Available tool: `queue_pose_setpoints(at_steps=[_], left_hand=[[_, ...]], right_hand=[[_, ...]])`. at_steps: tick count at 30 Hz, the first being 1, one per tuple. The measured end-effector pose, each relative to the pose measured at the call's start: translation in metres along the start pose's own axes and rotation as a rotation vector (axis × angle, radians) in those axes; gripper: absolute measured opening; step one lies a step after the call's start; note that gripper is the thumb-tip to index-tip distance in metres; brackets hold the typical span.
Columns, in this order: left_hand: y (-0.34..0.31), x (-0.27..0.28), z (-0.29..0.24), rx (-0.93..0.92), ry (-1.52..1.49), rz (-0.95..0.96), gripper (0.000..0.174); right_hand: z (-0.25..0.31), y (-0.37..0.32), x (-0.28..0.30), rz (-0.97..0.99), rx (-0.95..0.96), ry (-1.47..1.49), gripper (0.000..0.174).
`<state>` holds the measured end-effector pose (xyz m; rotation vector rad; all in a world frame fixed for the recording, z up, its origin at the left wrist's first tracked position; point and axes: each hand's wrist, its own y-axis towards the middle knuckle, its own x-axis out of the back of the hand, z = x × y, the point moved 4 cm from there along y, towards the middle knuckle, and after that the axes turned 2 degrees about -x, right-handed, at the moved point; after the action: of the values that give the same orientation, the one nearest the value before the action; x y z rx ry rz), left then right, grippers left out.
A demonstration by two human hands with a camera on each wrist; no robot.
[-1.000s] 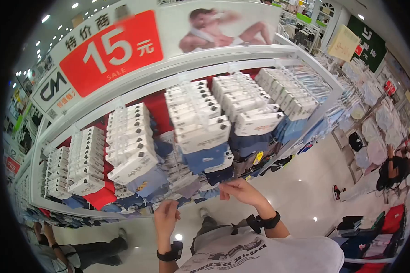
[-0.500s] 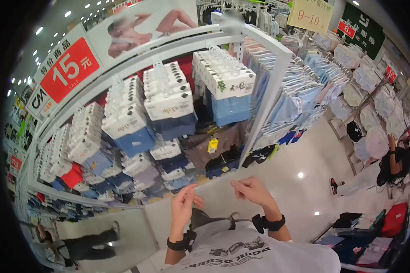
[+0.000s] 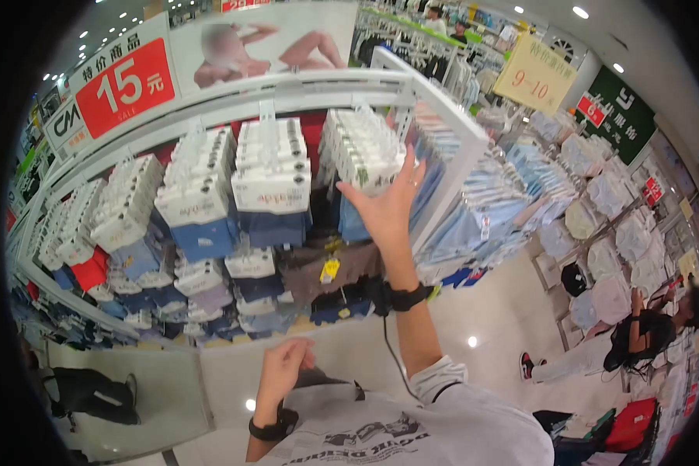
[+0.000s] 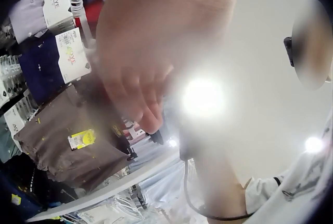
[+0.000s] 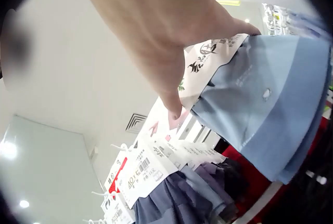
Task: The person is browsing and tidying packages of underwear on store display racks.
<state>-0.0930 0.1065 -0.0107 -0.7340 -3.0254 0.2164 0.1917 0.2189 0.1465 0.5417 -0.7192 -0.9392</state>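
Observation:
My right hand (image 3: 388,206) reaches up to the rightmost row of packaged underwear on the rack. Its thumb and fingers are spread wide at the two sides of the front white header card (image 5: 213,60). Below that card hangs a pair of light blue underwear (image 5: 265,99), plain in the right wrist view. My left hand (image 3: 282,369) is held low in front of my shirt, fingers loosely curled and holding nothing. In the left wrist view, brown underwear (image 4: 73,135) with a yellow tag hangs beyond that hand.
A white rack frame (image 3: 450,186) runs up just right of my right hand. Several rows of white-carded underwear (image 3: 272,190) hang to the left. Light blue garments (image 3: 481,198) hang beyond the frame. A person (image 3: 652,334) stands at the right.
My right hand has risen from in front of my body to the rightmost row, its fingers spreading. The left hand has shifted left and stays low. The view has turned rightward along the rack.

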Motion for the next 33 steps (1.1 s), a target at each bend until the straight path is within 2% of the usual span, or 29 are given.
queue_pose_setpoints(at_steps=[3, 7, 10, 13, 18, 21, 26, 33], left_hand=[[0.012, 0.020, 0.008, -0.010, 0.018, 0.017, 0.026], [0.039, 0.055, -0.004, -0.074, 0.083, -0.010, 0.024], [0.052, 0.083, -0.019, -0.154, 0.113, -0.061, 0.023], [0.059, 0.099, -0.021, -0.183, 0.183, -0.069, 0.022], [0.053, 0.091, -0.002, -0.121, 0.078, -0.006, 0.021], [0.051, 0.083, 0.002, -0.102, 0.068, 0.041, 0.020], [0.053, 0.081, 0.005, -0.079, 0.088, -0.010, 0.021], [0.049, 0.074, 0.009, -0.081, 0.076, -0.049, 0.022]], right_hand=[[-0.013, 0.003, -0.015, -0.040, -0.058, -0.098, 0.129], [0.005, 0.014, -0.012, -0.046, -0.114, -0.124, 0.132], [0.006, 0.022, -0.013, -0.057, 0.018, -0.029, 0.134], [0.003, 0.018, -0.017, -0.064, -0.046, -0.043, 0.134], [0.006, 0.019, -0.021, -0.084, -0.106, -0.061, 0.134], [0.002, 0.021, -0.029, -0.102, -0.059, -0.070, 0.134], [-0.002, 0.023, -0.036, -0.122, -0.049, -0.091, 0.124], [-0.003, 0.021, -0.025, -0.130, -0.074, 0.106, 0.122]])
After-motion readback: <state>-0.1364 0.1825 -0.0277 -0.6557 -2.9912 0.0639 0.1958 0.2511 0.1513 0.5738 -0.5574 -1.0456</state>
